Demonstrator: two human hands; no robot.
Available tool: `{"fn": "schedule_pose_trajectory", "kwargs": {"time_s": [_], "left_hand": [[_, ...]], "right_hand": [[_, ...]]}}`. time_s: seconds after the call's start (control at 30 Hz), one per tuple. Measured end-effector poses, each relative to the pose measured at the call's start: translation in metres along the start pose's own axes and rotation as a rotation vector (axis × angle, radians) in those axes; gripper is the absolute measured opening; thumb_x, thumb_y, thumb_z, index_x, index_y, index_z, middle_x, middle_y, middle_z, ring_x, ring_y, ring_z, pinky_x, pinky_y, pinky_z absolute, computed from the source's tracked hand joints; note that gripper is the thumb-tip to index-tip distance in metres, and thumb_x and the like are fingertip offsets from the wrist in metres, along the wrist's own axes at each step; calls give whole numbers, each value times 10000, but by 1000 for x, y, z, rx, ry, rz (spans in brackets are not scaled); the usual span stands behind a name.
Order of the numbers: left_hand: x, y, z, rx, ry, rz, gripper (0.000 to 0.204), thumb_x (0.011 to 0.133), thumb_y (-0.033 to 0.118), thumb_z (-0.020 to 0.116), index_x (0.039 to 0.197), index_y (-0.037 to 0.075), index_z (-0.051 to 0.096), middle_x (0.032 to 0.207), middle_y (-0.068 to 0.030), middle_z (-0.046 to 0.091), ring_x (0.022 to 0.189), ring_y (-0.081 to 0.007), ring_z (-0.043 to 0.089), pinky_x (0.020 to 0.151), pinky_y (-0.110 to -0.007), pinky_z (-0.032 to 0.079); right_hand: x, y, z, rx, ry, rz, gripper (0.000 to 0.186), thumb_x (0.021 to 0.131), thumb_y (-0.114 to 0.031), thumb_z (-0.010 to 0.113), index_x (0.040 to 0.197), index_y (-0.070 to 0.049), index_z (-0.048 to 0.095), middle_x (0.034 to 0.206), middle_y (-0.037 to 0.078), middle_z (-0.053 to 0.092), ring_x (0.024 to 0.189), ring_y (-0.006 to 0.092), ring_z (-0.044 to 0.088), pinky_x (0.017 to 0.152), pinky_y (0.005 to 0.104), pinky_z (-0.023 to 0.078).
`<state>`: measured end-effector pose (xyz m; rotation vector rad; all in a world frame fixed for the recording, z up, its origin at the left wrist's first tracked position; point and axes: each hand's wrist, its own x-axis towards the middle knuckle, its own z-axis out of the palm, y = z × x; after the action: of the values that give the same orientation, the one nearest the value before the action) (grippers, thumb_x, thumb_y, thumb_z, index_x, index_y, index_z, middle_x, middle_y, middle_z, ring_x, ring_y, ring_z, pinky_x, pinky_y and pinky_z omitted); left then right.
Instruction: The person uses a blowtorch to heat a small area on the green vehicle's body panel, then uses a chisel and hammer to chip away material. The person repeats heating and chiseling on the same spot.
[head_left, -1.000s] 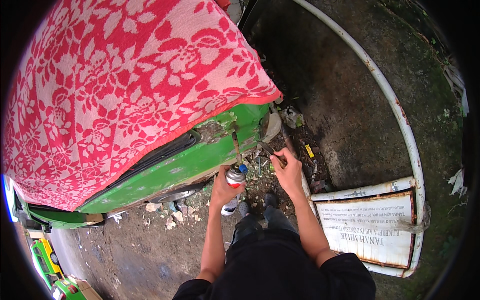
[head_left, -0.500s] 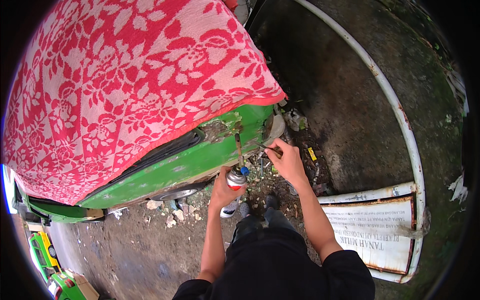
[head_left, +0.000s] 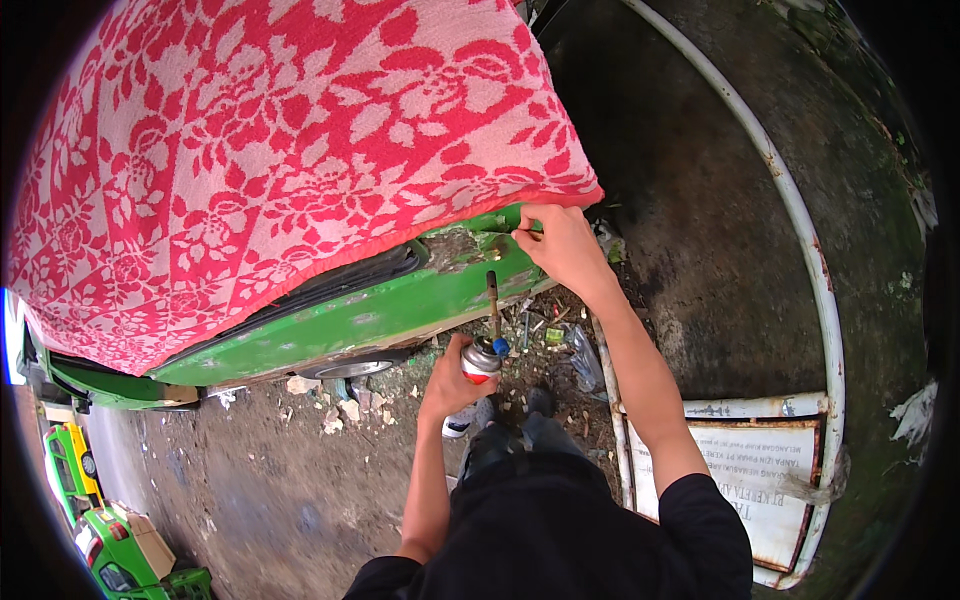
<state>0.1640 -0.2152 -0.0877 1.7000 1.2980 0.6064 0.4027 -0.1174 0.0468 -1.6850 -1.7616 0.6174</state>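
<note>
My left hand [head_left: 450,378] grips a spray-style gas canister [head_left: 481,367] fitted with a blue-knobbed torch nozzle [head_left: 492,300], held upright below a green car's body [head_left: 330,325]. The nozzle's tip is near a patch of peeled, bare paint [head_left: 455,250]. My right hand [head_left: 555,240] is closed at the upper right of that green body, just under the hem of a red-and-pink floral blanket [head_left: 340,120] draped over the car. Its fingers are bent against the peeling area; what they hold is hidden.
A rusty white tube frame [head_left: 800,225] with a white sign board [head_left: 748,480] lies to my right. Debris and paint flakes [head_left: 350,408] are scattered on the ground [head_left: 290,480] by the car's wheel [head_left: 355,368]. More green-and-yellow vehicles [head_left: 120,550] stand at lower left.
My right hand has risen to the car's upper edge under the blanket; the thin scraper it held earlier is out of sight. My left hand with the torch has shifted slightly rightward.
</note>
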Motion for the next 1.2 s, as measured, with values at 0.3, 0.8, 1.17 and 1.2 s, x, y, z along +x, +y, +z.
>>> {"fn": "schedule_pose_trajectory", "kwargs": {"time_s": [0.3, 0.8, 1.17, 1.2], "left_hand": [[4, -4, -2, 17, -7, 0, 756, 659, 278, 900, 1237, -22, 515, 982, -241, 723, 964, -401, 728, 855, -439, 563], [3, -15, -3, -14, -28, -44, 770, 644, 246, 894, 1251, -14, 498, 986, -197, 703, 927, -320, 713, 872, -399, 542], [11, -10, -1, -8, -61, -18, 751, 654, 246, 898, 1240, -9, 505, 981, -195, 712, 925, -320, 716, 849, -400, 548], [14, -12, 0, -12, -53, 10, 750, 658, 268, 897, 1238, -6, 508, 974, -210, 715, 935, -362, 720, 840, -418, 553]], "right_hand": [[8, 0, -9, -64, -46, -82, 184, 846, -111, 773, 862, 27, 652, 662, 216, 640, 635, 324, 691, 631, 396, 517], [8, 13, 6, 26, 28, -108, 194, 850, -128, 780, 848, 16, 651, 613, 162, 609, 532, 282, 607, 559, 384, 463], [4, 23, 6, 87, 73, -154, 198, 848, -127, 779, 860, 21, 648, 659, 178, 639, 609, 294, 641, 617, 381, 491], [8, 22, 2, 85, 68, -143, 196, 841, -139, 782, 864, 11, 658, 665, 197, 642, 642, 347, 653, 632, 414, 498]]}}
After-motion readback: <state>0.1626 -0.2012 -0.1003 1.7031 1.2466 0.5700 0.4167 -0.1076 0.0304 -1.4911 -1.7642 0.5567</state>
